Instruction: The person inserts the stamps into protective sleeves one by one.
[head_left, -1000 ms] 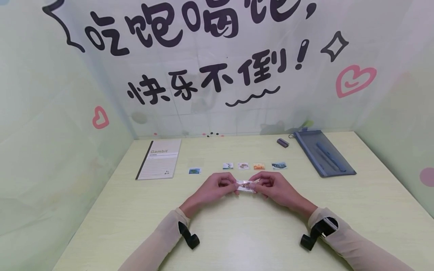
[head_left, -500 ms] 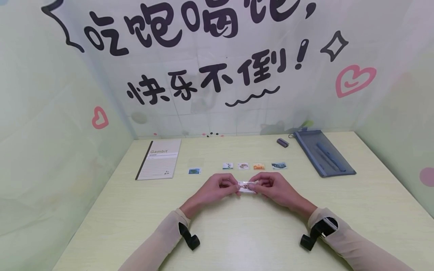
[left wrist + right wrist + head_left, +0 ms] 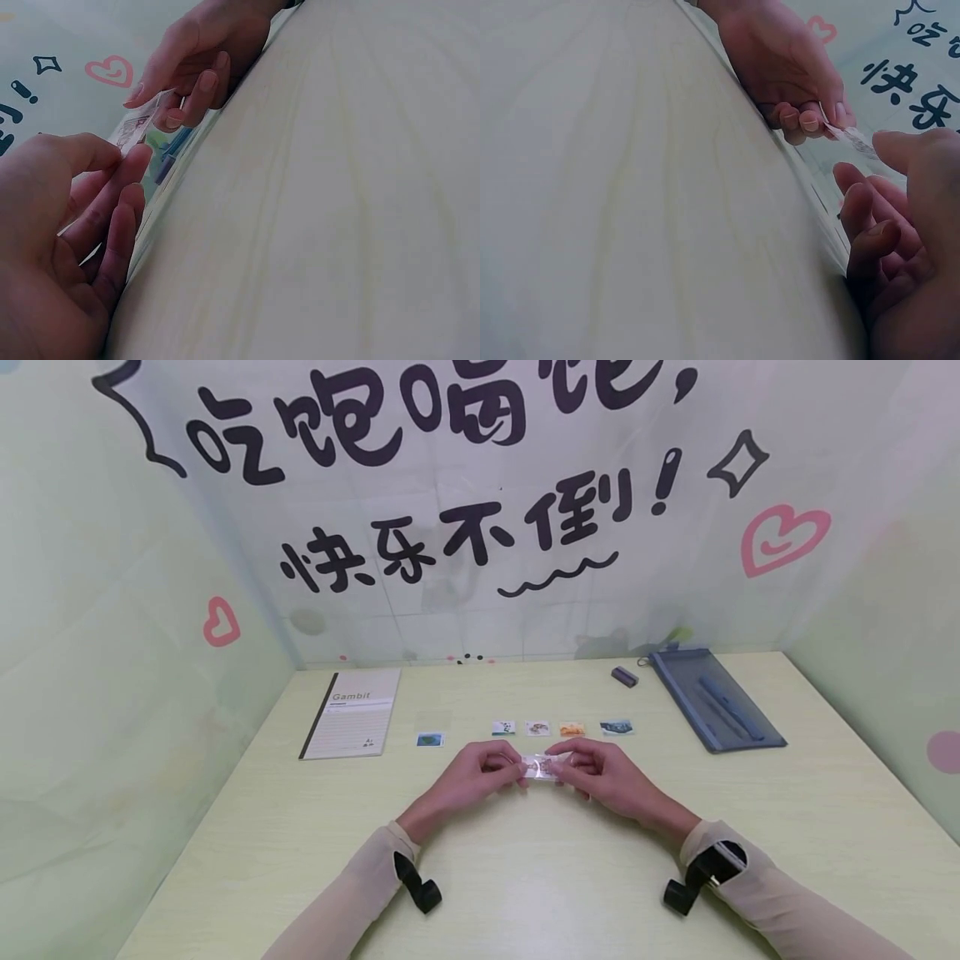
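Observation:
A small clear plastic sleeve with a printed stamp-like picture inside is stretched between both hands, just above the table. My left hand pinches its left end between thumb and fingers. At the other end, my right hand holds it with the thumb on top, partly covering the picture. The sleeve looks thin and tilted in the left wrist view. Beyond the hands lie several small stamp-like pictures in a row: a blue-green one, a panda one, an animal one, an orange one and a blue landscape.
A Gambit notebook lies at the back left. At the back right are a dark eraser-like block and a blue mesh zip pouch with pens inside. A printed cloth wall closes the table's back.
The sleeve has tipped and risen slightly, and glare now crosses its picture. Both hands keep their grip and have shifted only a little.

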The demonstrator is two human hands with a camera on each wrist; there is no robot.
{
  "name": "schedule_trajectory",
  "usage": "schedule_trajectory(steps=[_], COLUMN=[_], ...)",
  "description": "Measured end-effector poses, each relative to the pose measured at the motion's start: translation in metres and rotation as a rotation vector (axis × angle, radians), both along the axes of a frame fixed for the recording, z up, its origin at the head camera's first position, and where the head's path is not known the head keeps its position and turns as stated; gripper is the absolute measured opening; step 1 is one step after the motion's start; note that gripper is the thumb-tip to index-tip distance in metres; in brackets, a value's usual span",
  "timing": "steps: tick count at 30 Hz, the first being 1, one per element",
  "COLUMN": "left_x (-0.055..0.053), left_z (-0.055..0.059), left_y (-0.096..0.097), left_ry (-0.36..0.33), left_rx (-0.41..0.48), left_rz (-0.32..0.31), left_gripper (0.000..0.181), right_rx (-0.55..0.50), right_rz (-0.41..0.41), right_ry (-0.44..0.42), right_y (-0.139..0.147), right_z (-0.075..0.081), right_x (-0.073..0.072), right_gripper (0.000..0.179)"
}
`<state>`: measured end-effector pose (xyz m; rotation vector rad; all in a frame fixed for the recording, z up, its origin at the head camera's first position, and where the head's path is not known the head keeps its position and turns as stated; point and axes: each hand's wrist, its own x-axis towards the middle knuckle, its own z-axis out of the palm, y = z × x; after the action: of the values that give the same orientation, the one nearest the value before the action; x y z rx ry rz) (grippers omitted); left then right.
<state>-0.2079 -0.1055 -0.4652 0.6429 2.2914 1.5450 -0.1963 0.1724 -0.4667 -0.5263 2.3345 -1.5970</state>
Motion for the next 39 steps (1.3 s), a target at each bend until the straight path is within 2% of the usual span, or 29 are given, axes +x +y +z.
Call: schedule_trajectory(steps=[10,17,31,39], left_x=[-0.001,-0.0013,0.0016,0.0017], left_z=[-0.0011,-0.0032,-0.0029,-0.0042], left_y=[-0.0004,0.0,0.0002,0.0004], left_ry=[-0.008,0.003,0.019,0.003], left_rx=[0.007,0.009,-0.019,-0.011], left_rz=[0.019,-0.012,0.017,-0.007], left_gripper=[0.017,0.016,0.018,0.016], right_rx=[-0.064,-0.052,-0.033,-0.033], right_rz=[0.012,0.024,0.013,0.015], right_ry=[0.009,0.034,0.05,0.048], right_y=[0.0028,0.0024,0.0015,0.0006], right_z=[0.0002,-0.0017,-0.0053,-0.0052], right_x=[0.0013,0.0009,0.0001,0.0013], right_gripper=[0.035,0.042,0.039,0.039])
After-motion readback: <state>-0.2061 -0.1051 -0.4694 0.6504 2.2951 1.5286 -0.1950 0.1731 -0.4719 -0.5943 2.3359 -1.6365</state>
